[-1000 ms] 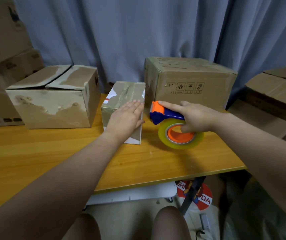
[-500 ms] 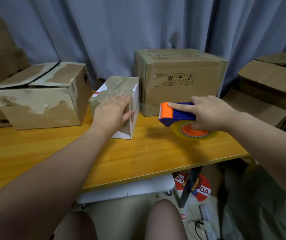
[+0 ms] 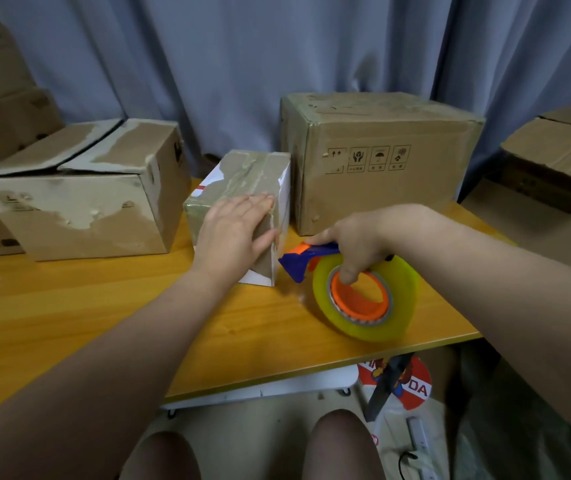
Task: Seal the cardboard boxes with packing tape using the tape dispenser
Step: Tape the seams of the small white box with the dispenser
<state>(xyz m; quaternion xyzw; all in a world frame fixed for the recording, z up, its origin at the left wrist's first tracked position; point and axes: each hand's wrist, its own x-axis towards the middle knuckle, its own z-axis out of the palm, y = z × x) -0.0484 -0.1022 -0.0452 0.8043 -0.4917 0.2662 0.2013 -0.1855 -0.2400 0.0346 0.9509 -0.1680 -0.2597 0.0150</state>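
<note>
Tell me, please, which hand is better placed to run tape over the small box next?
The right. The right hand grips the tape dispenser, its blue nose close beside the small box. The left hand lies flat on that box, likely steadying it, so it is best kept there.

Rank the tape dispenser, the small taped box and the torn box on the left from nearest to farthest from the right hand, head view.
1. tape dispenser: gripped by the right hand itself.
2. small taped box: just to that hand's left, under the left hand.
3. torn box: far left on the table, beyond the small taped box.
</note>
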